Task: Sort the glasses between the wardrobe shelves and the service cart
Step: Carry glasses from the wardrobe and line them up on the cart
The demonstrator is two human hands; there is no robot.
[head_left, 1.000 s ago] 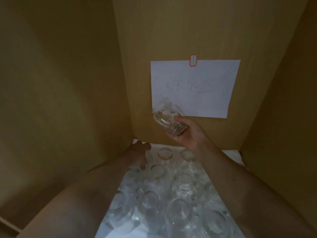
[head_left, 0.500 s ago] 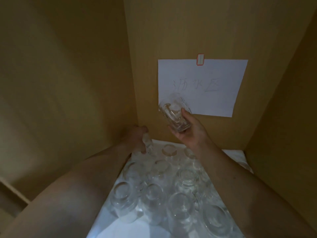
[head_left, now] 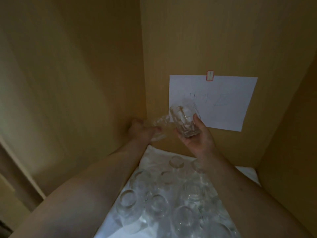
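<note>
Fingers of right hand [head_left: 197,136] curl round tumbler [head_left: 184,121]; left hand [head_left: 143,131] pinches second glass [head_left: 158,127] just beside. Keep rims apart, lift clear of glasses below [head_left: 171,200].

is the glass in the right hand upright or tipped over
Roughly upright, leaning slightly. The right hand grips the glass with its thick base low in the palm and its rim up, before the paper sign.
</note>
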